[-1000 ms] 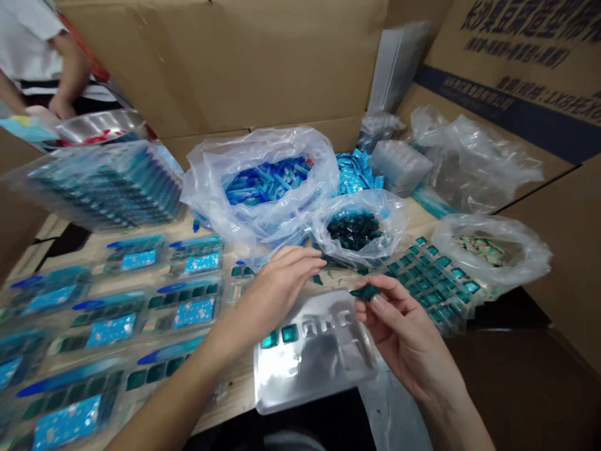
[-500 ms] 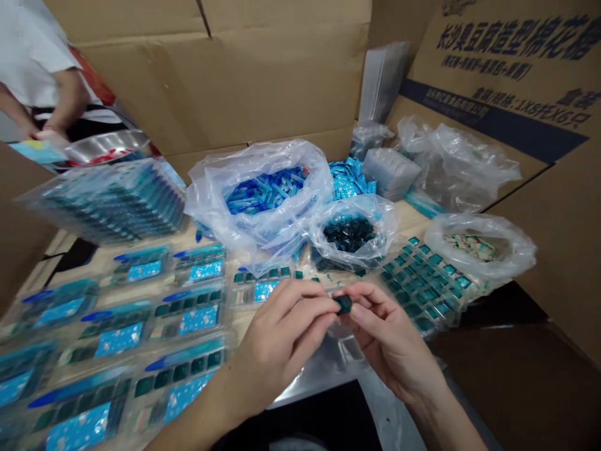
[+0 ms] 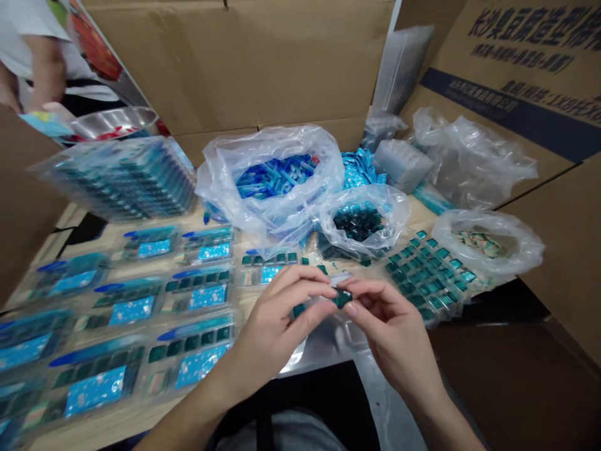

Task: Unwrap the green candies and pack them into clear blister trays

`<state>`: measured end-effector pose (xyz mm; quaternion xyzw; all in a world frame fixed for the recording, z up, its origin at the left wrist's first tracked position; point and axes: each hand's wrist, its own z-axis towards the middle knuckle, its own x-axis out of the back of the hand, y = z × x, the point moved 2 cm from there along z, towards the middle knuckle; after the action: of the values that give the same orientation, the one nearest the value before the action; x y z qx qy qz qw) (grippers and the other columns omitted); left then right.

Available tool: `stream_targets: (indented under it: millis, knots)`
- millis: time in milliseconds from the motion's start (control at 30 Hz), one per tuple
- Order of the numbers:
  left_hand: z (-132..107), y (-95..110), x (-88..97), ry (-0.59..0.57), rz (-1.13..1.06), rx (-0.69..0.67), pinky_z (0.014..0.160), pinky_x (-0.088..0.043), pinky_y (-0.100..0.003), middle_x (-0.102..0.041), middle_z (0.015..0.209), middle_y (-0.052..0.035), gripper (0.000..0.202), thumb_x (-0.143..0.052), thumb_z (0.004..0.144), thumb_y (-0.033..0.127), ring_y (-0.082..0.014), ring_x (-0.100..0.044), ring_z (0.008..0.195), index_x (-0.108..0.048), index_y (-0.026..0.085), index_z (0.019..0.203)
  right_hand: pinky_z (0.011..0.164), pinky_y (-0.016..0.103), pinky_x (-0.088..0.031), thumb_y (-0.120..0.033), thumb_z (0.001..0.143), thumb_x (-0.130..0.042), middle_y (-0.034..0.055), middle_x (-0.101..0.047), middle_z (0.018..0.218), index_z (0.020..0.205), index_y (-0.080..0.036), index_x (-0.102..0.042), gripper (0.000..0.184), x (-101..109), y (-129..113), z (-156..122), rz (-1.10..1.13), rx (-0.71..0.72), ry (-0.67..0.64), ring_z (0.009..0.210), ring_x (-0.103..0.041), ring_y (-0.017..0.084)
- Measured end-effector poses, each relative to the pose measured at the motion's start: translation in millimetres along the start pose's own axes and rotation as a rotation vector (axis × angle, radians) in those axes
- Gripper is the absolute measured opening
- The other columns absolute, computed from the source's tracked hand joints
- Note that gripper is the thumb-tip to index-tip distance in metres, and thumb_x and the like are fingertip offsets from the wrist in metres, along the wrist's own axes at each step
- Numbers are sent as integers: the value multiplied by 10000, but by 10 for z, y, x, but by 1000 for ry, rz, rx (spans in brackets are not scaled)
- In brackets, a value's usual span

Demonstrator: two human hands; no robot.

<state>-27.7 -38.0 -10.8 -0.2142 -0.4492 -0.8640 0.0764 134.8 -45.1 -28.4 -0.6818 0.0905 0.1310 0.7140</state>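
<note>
My left hand (image 3: 277, 329) and my right hand (image 3: 392, 332) meet above the table's front edge, fingertips pinched together on a small dark teal square piece (image 3: 342, 298). Beneath the hands lies a clear plastic blister tray (image 3: 323, 341), mostly hidden by them. Just behind the hands, an open plastic bag (image 3: 359, 222) holds many dark teal pieces. A sheet of teal squares (image 3: 429, 272) lies to the right of my right hand.
Several filled blister packs with blue cards (image 3: 195, 297) cover the table's left half, with a stack of packs (image 3: 122, 181) behind. A bag of blue sticks (image 3: 275, 178) and a bag of pale pieces (image 3: 486, 244) stand around. Cardboard walls (image 3: 263, 62) enclose the table. Another person (image 3: 32, 56) stands far left.
A second ago my hands were apart over the tray, the right holding a teal piece. They came together and now both pinch the piece; the view shifted slightly.
</note>
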Motion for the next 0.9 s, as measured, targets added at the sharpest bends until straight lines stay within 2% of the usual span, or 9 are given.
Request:
stream_targets:
  millis: [133, 267, 367, 433, 500, 600, 633, 733, 900]
  knots:
    - [3, 0, 0, -19, -54, 104, 841, -527, -265, -629, 969, -21, 49, -622, 929, 207, -152, -628, 973, -624, 202, 880, 890, 316, -575, -80, 810, -712, 8, -748, 1002, 929, -301, -751, 254, -22, -49, -39, -304, 305, 18, 998, -690, 179]
    - [83, -18, 10, -56, 44, 37, 841, -491, -266, -617, 946, -15, 99, -557, 961, 161, -147, -594, 950, -584, 196, 873, 936, 420, -547, -83, 843, -667, 35, -734, 1054, 1004, -303, -726, 280, 104, -65, -12, -607, 498, 100, 1025, -674, 230]
    - [251, -162, -7, -144, 217, -44, 834, -483, -318, -654, 937, -21, 128, -502, 989, 169, -167, -590, 905, -615, 184, 932, 940, 422, -546, -110, 850, -673, 37, -718, 1064, 998, -297, -709, 241, 277, -124, 12, -690, 490, 225, 1048, -660, 227]
    - [363, -294, -49, -226, 410, -64, 805, -487, -353, -676, 956, -35, 171, -473, 994, 152, -190, -590, 884, -635, 178, 1038, 923, 407, -563, -135, 850, -684, 35, -714, 1051, 974, -292, -706, 201, 378, -176, 3, -680, 434, 299, 1053, -657, 220]
    - [408, -361, -91, -246, 538, -87, 815, -499, -378, -677, 1034, -64, 226, -465, 985, 126, -215, -594, 932, -615, 165, 1149, 907, 394, -577, -154, 843, -700, 34, -718, 1035, 949, -288, -711, 172, 450, -221, -26, -665, 391, 348, 1053, -661, 220]
    - [279, -232, -146, -222, 490, -188, 856, -516, -379, -664, 1095, -97, 228, -463, 983, 119, -230, -594, 998, -599, 139, 1166, 869, 363, -595, -171, 823, -728, 21, -735, 999, 937, -287, -726, 162, 525, -248, -70, -642, 318, 384, 986, -691, 212]
    - [191, -146, -172, -254, 434, -221, 832, -528, -351, -671, 1053, -91, 213, -449, 989, 120, -218, -603, 961, -606, 134, 1133, 846, 349, -601, -177, 819, -735, 16, -741, 989, 946, -288, -729, 168, 544, -246, -75, -637, 289, 386, 943, -703, 204]
    - [-99, 90, -311, -423, 371, -254, 717, -559, -294, -686, 901, -73, 287, -349, 996, 75, -187, -627, 793, -630, 119, 1038, 794, 313, -604, -180, 820, -736, -2, -752, 972, 987, -299, -728, 205, 564, -224, -41, -647, 226, 323, 849, -713, 178]
    - [-323, 141, -603, -434, 609, -243, 623, -569, -315, -678, 797, -76, 260, -403, 945, 42, -211, -641, 698, -641, 118, 873, 827, 342, -588, -153, 832, -694, 13, -758, 981, 977, -286, -726, 200, 405, -158, 105, -731, 293, -69, 908, -709, 207]
